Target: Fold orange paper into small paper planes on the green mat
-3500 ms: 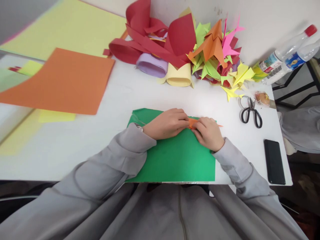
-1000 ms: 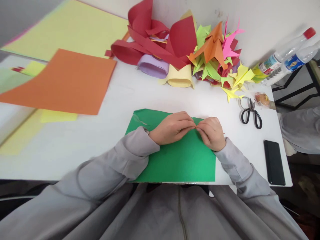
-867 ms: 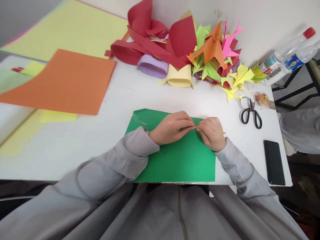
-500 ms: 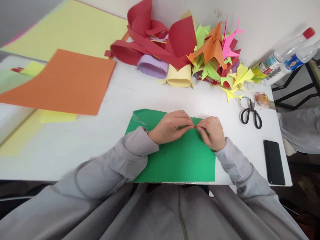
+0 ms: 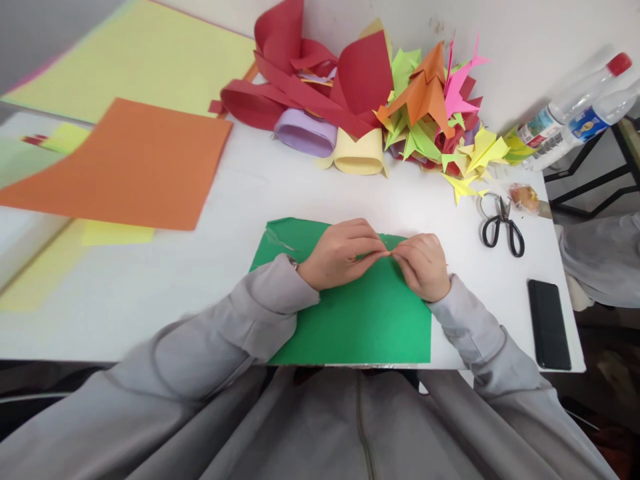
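Pinched between the fingertips of both hands is a thin orange strip (image 5: 391,253), most likely paper; the fingers cover nearly all of it. My left hand (image 5: 345,255) grips it from the left, thumb and fingers pressed together. From the other side my right hand (image 5: 423,265) pinches it too, and a tiny orange tip shows beyond its far edge. Both hands are over a green sheet (image 5: 350,327) that lies flat at the table's front edge. A clear, thin scrap is at the sheet's upper left.
Black-handled scissors (image 5: 503,230) and a black phone (image 5: 549,325) lie at the right. Behind are curled red paper pieces (image 5: 363,77), folded paper shapes (image 5: 425,93) and plastic bottles (image 5: 575,113). A large orange sheet (image 5: 145,167) lies left. Another person's grey sleeve (image 5: 605,260) shows at right.
The fingertips of my two hands have drawn slightly closer together, so less of the orange strip shows between them. Everything else stays in place.
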The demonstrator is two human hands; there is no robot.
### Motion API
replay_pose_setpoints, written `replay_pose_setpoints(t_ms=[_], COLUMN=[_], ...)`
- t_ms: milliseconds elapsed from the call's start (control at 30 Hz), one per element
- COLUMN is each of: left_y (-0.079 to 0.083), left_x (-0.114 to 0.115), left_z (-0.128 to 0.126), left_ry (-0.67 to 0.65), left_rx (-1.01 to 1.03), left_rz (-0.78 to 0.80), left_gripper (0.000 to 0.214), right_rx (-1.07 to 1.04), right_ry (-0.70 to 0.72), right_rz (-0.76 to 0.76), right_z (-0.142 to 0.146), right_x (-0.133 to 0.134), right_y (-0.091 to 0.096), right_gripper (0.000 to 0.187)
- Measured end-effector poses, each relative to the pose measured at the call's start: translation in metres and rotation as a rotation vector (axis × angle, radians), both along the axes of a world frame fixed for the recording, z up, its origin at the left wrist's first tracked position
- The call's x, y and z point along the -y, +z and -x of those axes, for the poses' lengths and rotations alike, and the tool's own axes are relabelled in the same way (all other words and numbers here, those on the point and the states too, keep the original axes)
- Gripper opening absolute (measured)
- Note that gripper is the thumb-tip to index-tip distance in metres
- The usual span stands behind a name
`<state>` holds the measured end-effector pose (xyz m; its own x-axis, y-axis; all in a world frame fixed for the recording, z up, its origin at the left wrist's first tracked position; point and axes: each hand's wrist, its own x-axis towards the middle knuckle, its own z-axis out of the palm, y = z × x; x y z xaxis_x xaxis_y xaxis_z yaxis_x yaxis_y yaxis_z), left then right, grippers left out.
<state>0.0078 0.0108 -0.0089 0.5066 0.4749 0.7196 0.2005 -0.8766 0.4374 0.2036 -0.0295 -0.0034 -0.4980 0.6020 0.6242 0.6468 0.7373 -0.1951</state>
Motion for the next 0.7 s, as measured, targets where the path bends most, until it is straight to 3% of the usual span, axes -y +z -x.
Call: replay_pose_setpoints(t_ms=[167, 700], left_y=[0.0003, 0.0036], left_x=[-0.0017, 0.0012], left_z=[0.0012, 0.0001], left_ry=[0.024, 0.049], left_rx=[-0.003, -0.104], left_rz=[-0.053, -0.016], left_gripper=[0.013, 0.019], right_rx=[0.008, -0.002], right_ry=[-0.012, -0.044], right_rz=[0.003, 0.022], right_z=[-0.0006, -0.0019], right_x=[0.0004, 0.0004], right_y=[-0.0001, -0.0027], right_gripper=[0.010, 0.012])
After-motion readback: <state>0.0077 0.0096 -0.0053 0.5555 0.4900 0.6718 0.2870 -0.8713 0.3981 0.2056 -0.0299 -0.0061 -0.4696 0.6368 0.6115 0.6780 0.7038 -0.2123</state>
